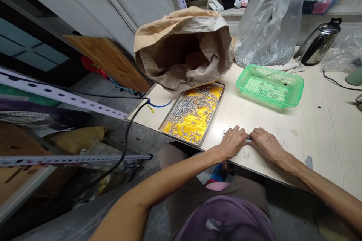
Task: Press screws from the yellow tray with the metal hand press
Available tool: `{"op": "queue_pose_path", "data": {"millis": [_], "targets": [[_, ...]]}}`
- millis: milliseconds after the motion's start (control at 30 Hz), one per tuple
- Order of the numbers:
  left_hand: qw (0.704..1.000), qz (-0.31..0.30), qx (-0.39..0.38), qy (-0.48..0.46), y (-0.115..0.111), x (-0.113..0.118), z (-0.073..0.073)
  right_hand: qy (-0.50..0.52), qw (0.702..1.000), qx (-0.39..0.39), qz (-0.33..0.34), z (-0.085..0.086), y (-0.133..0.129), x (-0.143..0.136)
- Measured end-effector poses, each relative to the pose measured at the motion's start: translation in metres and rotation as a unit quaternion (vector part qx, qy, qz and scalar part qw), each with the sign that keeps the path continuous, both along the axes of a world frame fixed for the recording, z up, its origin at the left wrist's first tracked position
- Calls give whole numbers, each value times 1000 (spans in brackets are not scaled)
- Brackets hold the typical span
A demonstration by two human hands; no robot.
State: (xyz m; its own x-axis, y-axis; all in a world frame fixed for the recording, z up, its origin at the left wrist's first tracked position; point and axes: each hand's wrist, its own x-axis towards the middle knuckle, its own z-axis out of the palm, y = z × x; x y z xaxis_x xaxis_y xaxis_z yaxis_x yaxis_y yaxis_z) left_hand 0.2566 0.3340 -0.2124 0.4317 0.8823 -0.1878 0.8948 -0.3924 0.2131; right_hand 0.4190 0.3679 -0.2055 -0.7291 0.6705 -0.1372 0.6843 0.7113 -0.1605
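Observation:
My left hand [233, 142] rests at the table's front edge, its fingers curled over a small metal piece [249, 139]. My right hand [263, 141] is closed on the other side of that piece, its fingertips close to the left ones. Most of the piece is hidden by my fingers. Just behind my left hand, a small flat metal part [224, 133] shows on the table. To the left lies a shallow tray [190, 123] with a yellow lining and many small metal pins. A green basket [297, 89] with a few pins stands behind my right hand.
A large open paper sack [183, 79] stands behind the tray, over its back end. Farther back are a clear plastic bag [266, 34] of metal parts and a steel kettle [319, 43]. A black cable [127, 131] hangs at the table's left edge.

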Motion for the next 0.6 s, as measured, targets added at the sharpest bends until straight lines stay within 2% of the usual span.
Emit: {"op": "queue_pose_path", "data": {"millis": [67, 167, 233, 300, 367, 467, 600], "targets": [[999, 6, 34, -10, -5, -1, -6, -7, 1000, -3, 2, 4, 4, 2], [992, 9, 118, -51, -25, -2, -22, -2, 999, -36, 30, 12, 14, 8], [982, -4, 163, -92, -43, 0, -33, 13, 996, -68, 56, 13, 20, 13], [974, -31, 180, -133, -58, 3, -41, 28, 996, -73, 53, 10, 26, 16], [970, -51, 170, -164, -67, 7, -43, 40, 998, -50, 22, 6, 34, 18], [972, -57, 134, -186, -71, 10, -37, 53, 999, -10, -10, 3, 46, 14], [971, -55, 126, -198, -68, 11, -33, 19, 999, 33, -17, 10, 45, -7]]}}
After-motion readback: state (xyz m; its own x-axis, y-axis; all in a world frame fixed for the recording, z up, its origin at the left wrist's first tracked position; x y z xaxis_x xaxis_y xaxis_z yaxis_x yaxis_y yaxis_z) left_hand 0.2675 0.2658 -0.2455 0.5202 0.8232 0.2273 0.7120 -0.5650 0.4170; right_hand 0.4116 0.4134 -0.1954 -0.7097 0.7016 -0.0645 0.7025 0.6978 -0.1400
